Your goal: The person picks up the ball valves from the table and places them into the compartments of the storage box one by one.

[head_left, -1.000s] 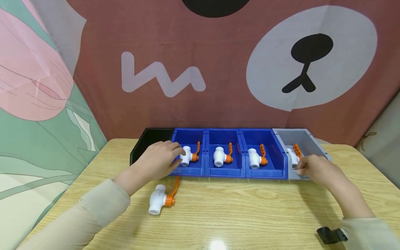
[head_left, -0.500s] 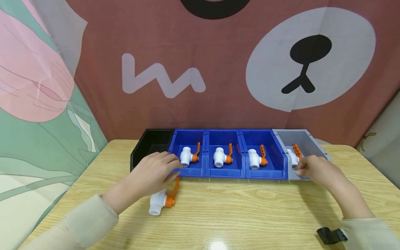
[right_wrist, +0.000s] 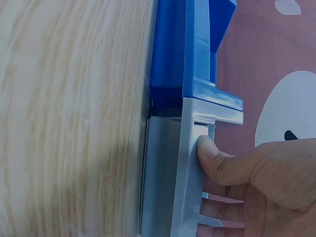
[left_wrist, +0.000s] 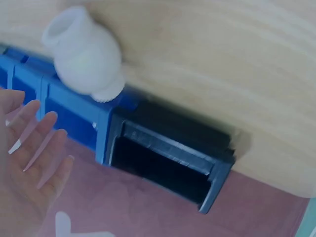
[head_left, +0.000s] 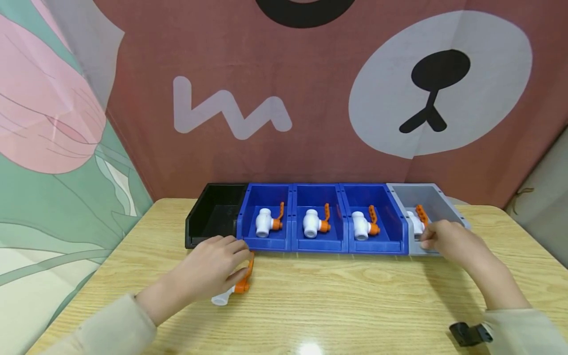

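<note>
My left hand is over a white ball valve with an orange lever on the table, hiding part of its body. In the left wrist view its fingers are spread and hold nothing, with the valve apart from them. My right hand grips the front rim of the grey bin, thumb on the lip and fingers behind it in the right wrist view. Inside that bin lies another ball valve, partly hidden by the bin's wall.
Left of the grey bin stand three blue bins, each with one ball valve. A black bin closes the row at the left. A small black object is by the right sleeve. A printed cloth hangs behind the table.
My left hand has moved back from the left blue bin, down and left, to over the valve on the table. The right hand has stayed at the grey bin.
</note>
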`<state>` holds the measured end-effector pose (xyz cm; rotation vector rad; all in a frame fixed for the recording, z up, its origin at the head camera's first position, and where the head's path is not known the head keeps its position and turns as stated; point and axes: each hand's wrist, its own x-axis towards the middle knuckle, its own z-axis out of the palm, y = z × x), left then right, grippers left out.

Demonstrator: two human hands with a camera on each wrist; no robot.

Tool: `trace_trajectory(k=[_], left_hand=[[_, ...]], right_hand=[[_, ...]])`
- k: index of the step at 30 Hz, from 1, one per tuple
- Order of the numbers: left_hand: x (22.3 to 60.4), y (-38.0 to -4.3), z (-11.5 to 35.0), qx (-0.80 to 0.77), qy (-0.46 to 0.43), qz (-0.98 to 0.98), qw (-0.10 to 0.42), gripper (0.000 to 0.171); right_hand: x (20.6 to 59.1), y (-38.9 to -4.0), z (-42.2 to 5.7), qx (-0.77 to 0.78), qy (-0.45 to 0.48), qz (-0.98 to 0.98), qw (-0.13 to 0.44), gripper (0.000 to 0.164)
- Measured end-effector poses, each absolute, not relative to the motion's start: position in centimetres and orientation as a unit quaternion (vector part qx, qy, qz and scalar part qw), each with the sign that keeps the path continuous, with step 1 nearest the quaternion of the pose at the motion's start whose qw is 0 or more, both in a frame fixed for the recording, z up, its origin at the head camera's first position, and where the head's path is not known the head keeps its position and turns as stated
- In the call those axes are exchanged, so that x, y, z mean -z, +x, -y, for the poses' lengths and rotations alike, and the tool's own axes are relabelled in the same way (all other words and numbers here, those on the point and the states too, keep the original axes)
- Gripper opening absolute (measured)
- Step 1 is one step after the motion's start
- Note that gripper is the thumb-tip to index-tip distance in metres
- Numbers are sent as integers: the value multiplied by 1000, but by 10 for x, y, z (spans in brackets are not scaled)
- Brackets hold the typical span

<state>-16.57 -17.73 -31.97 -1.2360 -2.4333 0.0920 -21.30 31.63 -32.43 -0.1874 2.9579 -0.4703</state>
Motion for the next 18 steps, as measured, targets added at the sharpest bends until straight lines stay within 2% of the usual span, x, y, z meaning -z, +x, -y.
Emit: trace_trajectory(k=[8, 15, 18], left_hand=[[330, -157, 182, -30, -418, 898, 132, 20], [340, -155, 186, -41, -429, 890, 146, 27], [341, -153, 189, -47, -421, 896, 132, 31]], right_hand=[[324, -213, -316, 156, -65, -984, 58, 6], [325, -213, -316, 155, -69, -984, 55, 6], [326, -212, -316, 157, -66, -984, 57, 6]])
